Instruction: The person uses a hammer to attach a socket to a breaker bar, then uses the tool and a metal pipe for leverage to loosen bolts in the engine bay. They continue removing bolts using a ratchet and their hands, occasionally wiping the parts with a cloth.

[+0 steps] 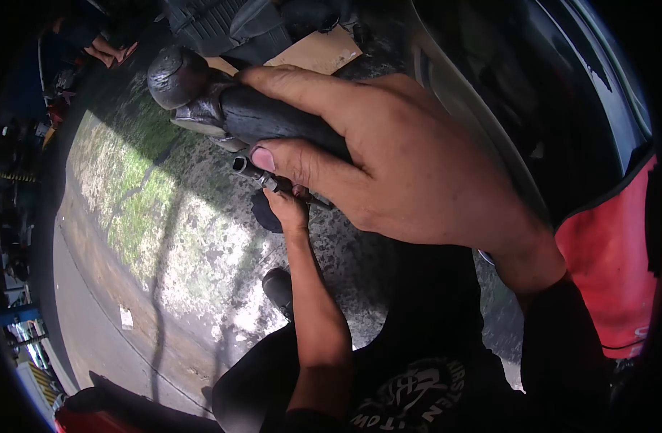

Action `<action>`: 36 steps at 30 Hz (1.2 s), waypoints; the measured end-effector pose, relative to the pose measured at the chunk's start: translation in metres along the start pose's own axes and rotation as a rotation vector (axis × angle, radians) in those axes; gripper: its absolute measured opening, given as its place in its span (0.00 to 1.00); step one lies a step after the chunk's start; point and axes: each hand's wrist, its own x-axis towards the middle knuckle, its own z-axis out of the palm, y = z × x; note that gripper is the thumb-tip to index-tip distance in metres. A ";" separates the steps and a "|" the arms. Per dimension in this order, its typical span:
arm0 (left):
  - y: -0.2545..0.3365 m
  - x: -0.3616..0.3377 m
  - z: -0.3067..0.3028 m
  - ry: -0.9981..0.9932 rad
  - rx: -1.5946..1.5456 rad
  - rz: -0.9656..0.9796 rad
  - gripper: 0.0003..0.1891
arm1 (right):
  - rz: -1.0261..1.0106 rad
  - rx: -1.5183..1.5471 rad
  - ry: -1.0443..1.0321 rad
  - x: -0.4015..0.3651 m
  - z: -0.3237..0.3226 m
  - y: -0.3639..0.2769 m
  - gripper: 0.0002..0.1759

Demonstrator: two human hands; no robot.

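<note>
Close to the camera, my right hand (424, 159) is wrapped round the thick black handle of a ball-peen hammer (181, 79). Its rounded grey metal head points to the left. Below and beyond it, my left hand (291, 208) grips a metal socket tool (246, 167), whose open socket end faces up and left. In this view the hammer head and my right thumb (280, 160) come right beside the socket. Part of the socket tool is hidden in my left fingers, and the far end of the hammer handle is hidden under my right palm.
Sunlit, stained ground (201, 267) spreads below, with a concrete strip (93, 303) at left. A dark vehicle panel (562, 86) and a red cover (612, 252) stand at right. Cardboard (316, 52) lies at the top. Another person's feet (113, 52) show at upper left.
</note>
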 end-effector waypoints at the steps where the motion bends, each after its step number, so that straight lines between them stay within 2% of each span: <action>1: -0.001 0.003 -0.001 0.119 0.208 0.139 0.11 | 0.001 0.013 -0.037 0.000 -0.003 -0.002 0.21; 2: -0.002 0.002 -0.011 -0.049 0.304 0.081 0.14 | 0.026 0.029 -0.077 0.000 -0.004 -0.003 0.21; 3: -0.002 0.001 -0.015 -0.093 0.325 0.068 0.14 | 0.052 0.043 -0.118 -0.001 -0.004 -0.004 0.21; 7: 0.019 0.004 -0.004 -0.082 0.224 0.087 0.11 | 0.350 0.117 -0.387 0.007 -0.011 -0.014 0.25; 9: 0.030 0.005 0.001 -0.074 0.176 0.092 0.10 | 0.429 0.124 -0.441 0.010 -0.011 -0.016 0.25; 15: 0.040 0.004 0.007 -0.050 0.177 0.170 0.07 | 0.145 0.032 -0.197 0.000 0.004 0.003 0.26; 17: 0.055 0.008 0.007 -0.025 0.219 0.225 0.07 | 0.153 0.043 -0.180 0.002 0.003 0.001 0.26; 18: 0.068 0.009 0.005 -0.072 0.103 0.114 0.07 | 0.160 0.052 -0.171 0.002 0.003 0.000 0.26; 21: 0.099 0.020 0.006 -0.099 -0.009 0.136 0.13 | 0.188 0.081 -0.149 0.003 0.002 -0.002 0.27; 24: 0.102 0.020 0.004 -0.110 0.019 0.140 0.16 | 0.224 0.082 -0.195 0.005 0.001 -0.001 0.27; 26: 0.105 0.021 0.004 -0.113 0.028 0.088 0.18 | 0.319 0.080 -0.287 0.010 -0.005 -0.007 0.27; 29: 0.109 0.022 0.003 -0.114 -0.017 0.006 0.20 | 0.301 0.097 -0.285 0.014 -0.011 -0.013 0.27; 33: 0.074 0.021 0.003 -0.280 -0.299 -0.240 0.22 | 0.061 0.016 0.023 0.015 -0.014 -0.026 0.27; 34: 0.076 0.020 0.005 -0.229 -0.311 -0.267 0.21 | 0.002 0.057 0.077 0.017 -0.015 -0.028 0.27; 36: 0.073 0.016 0.006 -0.197 -0.355 -0.290 0.21 | 0.110 0.071 -0.046 0.017 -0.012 -0.024 0.27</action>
